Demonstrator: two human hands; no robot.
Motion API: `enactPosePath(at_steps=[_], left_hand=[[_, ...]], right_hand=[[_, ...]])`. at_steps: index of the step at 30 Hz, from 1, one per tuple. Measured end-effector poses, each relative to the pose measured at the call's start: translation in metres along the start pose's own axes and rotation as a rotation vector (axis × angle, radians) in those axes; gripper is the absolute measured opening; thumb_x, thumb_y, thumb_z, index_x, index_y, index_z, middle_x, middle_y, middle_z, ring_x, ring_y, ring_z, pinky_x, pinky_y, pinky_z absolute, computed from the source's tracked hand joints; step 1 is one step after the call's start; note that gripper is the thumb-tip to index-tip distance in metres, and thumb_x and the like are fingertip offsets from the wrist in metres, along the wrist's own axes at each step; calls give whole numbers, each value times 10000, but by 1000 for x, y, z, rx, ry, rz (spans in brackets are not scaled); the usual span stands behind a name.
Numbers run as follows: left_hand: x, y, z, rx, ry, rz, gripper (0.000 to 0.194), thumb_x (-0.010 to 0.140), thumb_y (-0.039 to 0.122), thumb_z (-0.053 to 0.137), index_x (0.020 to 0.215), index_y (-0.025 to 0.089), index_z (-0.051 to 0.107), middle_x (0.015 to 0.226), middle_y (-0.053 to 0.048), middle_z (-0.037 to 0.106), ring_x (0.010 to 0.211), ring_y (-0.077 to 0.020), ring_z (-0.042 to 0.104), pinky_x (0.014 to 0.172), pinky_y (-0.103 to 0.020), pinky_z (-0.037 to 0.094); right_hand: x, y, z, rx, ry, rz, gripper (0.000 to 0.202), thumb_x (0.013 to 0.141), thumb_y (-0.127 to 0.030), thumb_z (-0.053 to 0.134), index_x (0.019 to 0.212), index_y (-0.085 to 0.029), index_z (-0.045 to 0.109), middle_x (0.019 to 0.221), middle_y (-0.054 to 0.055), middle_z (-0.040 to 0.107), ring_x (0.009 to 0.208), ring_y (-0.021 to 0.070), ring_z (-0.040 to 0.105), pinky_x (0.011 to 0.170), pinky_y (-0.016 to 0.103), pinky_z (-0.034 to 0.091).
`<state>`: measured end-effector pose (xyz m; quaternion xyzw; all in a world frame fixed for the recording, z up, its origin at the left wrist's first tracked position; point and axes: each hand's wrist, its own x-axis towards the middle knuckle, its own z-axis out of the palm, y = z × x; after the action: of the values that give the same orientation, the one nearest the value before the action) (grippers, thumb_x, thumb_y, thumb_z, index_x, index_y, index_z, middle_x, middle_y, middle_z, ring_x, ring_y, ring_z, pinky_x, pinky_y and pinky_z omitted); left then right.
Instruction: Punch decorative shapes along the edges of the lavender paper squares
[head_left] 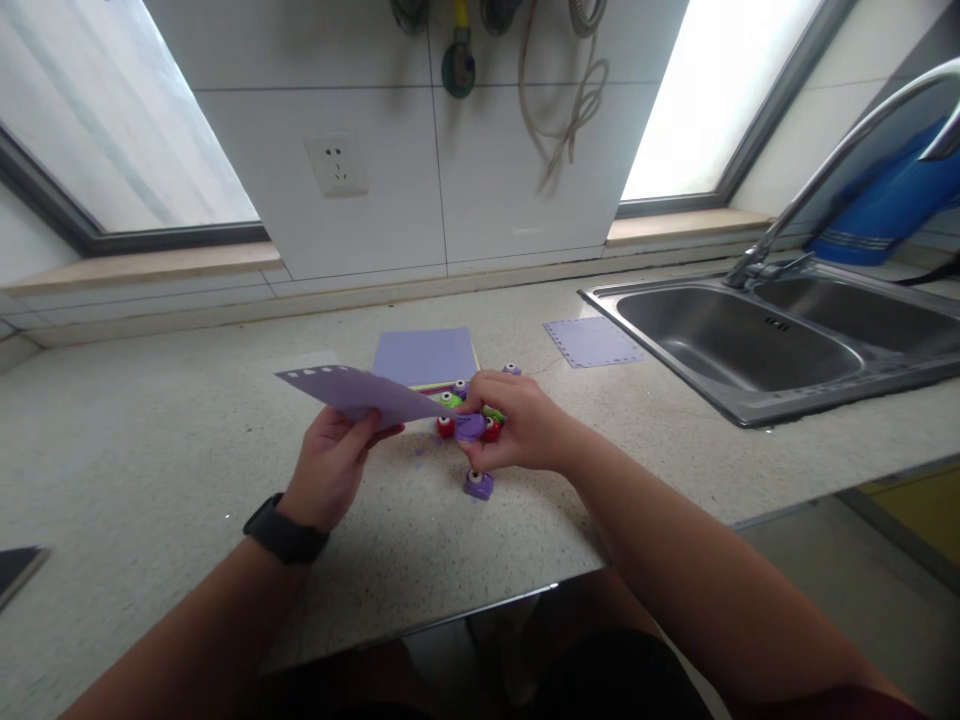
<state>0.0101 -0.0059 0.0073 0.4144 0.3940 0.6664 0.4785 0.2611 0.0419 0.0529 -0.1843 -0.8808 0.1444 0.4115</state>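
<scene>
Head view: I watch the left hand pinch a purple sheet while the right hand grips a purple punch at its corner. Edge punching, apparently; the next press needs a steady sheet. Red and green punches crowd the gripping fingers; a paper stack lies beyond.

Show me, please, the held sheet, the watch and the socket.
Held sheet (367, 388): head view, middle of its purple surface.
Watch (289, 532): head view, on its dark band.
Socket (337, 166): head view, middle of its white plate.
</scene>
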Motion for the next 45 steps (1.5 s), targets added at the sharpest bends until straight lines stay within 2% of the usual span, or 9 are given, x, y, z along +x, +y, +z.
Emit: enactPosePath(at_steps=[7, 14, 19, 22, 28, 31, 34, 42, 45], left_hand=[[4, -5, -4, 66, 79, 42, 361, 775, 342, 894, 1062, 215, 717, 1102, -52, 761, 928, -216, 728, 671, -309, 659], [6, -8, -8, 99, 110, 67, 377, 791, 334, 874, 1115, 208, 729, 1163, -62, 753, 849, -163, 703, 592, -221, 617], [8, -8, -8, 87, 137, 65, 345, 794, 317, 865, 1083, 198, 719, 1123, -57, 743, 774, -137, 671, 537, -194, 580], [8, -8, -8, 111, 145, 64, 362, 791, 337, 858, 1090, 192, 714, 1124, -68, 739, 769, -150, 671, 523, -209, 578], [10, -9, -9, 123, 187, 68, 365, 794, 344, 843, 1102, 207, 704, 1128, -61, 736, 785, -169, 676, 482, -211, 551], [11, -10, -10, 123, 198, 72, 352, 803, 340, 828, 1107, 216, 702, 1160, -66, 736, 809, -176, 689, 492, -216, 546], [12, -10, -10, 121, 223, 64, 350, 799, 335, 825, 1102, 215, 696, 1163, -70, 736, 815, -178, 692, 498, -217, 541], [12, -7, -8, 107, 272, 55, 365, 788, 342, 837, 1094, 207, 689, 1158, -67, 725, 801, -162, 674, 485, -202, 539], [12, -7, -8, 103, 273, 57, 368, 781, 348, 843, 1083, 205, 689, 1130, -65, 732, 778, -161, 673, 476, -202, 526]], right_hand=[[3, 4, -6, 24, -72, 176, 241, 716, -258, 724, 927, -222, 612, 840, 7, 678, 764, 168, 598, 725, 293, 447], [1, 15, -8, -15, 18, 254, 260, 797, -277, 703, 1038, -195, 648, 891, 35, 712, 772, 170, 633, 744, 315, 482], [0, 20, -7, 105, 87, 346, 442, 836, -289, 690, 1234, -184, 530, 933, 39, 706, 766, 154, 636, 722, 309, 500], [-1, 19, -7, 90, 80, 369, 349, 826, -302, 713, 1124, -186, 572, 902, 31, 715, 746, 147, 628, 701, 302, 494], [-1, 16, -10, 34, -23, 346, 171, 853, -249, 687, 1010, -194, 731, 836, 16, 770, 681, 132, 641, 696, 303, 494], [-1, 18, -7, 55, -89, 230, 108, 894, -254, 675, 941, -202, 757, 995, 72, 788, 880, 186, 706, 829, 360, 533], [-1, 18, -5, 36, -187, 112, 107, 901, -289, 710, 861, -205, 763, 1097, 102, 736, 1057, 233, 664, 949, 418, 510], [1, 15, -7, -62, -406, 95, 96, 890, -300, 766, 921, -217, 805, 824, 27, 643, 881, 207, 572, 875, 375, 415], [1, 13, -7, -102, -483, 99, 155, 915, -370, 760, 927, -226, 816, 871, 45, 676, 915, 226, 570, 901, 403, 391]])
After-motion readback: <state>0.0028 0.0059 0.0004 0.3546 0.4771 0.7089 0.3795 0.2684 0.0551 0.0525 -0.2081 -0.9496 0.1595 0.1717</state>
